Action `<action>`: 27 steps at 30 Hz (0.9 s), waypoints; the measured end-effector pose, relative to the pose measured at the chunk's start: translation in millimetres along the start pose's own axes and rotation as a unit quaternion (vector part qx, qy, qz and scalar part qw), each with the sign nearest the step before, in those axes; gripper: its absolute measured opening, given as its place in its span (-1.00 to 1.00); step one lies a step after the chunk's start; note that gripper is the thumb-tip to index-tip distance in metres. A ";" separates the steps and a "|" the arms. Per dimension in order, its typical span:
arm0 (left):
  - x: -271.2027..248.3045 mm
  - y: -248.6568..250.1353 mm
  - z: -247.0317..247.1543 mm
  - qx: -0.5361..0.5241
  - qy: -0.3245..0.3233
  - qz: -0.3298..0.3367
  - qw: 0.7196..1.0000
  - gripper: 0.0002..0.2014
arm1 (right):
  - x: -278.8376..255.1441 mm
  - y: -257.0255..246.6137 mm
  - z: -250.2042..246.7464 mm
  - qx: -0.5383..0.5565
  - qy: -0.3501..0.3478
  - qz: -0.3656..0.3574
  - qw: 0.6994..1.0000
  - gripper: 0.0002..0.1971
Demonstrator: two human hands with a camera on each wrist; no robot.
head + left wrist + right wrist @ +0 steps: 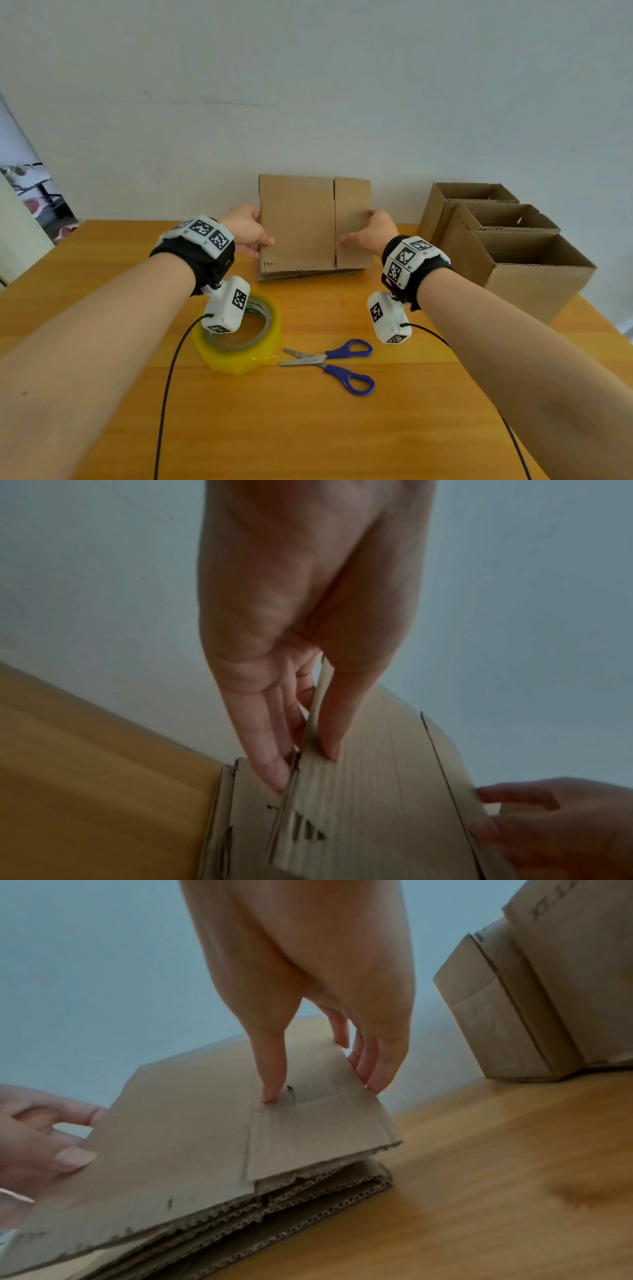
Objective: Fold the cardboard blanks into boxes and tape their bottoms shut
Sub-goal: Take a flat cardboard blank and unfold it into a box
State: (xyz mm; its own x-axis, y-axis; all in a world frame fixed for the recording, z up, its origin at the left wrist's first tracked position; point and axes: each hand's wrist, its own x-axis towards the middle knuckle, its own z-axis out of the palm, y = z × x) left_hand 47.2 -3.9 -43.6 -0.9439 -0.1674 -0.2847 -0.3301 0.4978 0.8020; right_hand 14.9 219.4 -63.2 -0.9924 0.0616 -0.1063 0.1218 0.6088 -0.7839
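Observation:
A flat cardboard blank is tilted up off a low stack of blanks at the far middle of the wooden table. My left hand pinches its left edge, thumb on the front face and fingers behind, as the left wrist view shows on the blank with my left hand. My right hand pinches the right edge the same way; in the right wrist view the thumb of my right hand lies on the blank above the stack.
Three folded open boxes stand in a row at the far right. A roll of yellowish tape and blue-handled scissors lie near me on the table. A pale wall rises behind the stack.

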 end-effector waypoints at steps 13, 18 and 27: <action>-88.8 -14.9 40.0 -0.001 0.074 0.178 0.981 -0.63 | -87.4 35.2 -41.5 0.032 0.089 -0.091 0.991 -0.15; -101.5 -26.8 65.6 0.003 0.086 0.199 0.976 -0.63 | -112.2 56.1 -50.1 0.035 0.108 -0.089 0.990 -0.13; -98.5 -38.6 99.9 0.058 0.124 0.205 0.969 -0.49 | -124.7 80.4 -52.3 0.043 0.091 -0.061 0.993 -0.12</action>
State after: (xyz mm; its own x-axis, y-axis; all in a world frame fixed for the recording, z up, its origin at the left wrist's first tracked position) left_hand 153.6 78.3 -98.9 -0.9730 -0.1282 0.1920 0.0620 0.6563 0.7520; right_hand 147.6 302.0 -80.9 -0.9855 0.1387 0.0982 -0.0055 0.5517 -0.8340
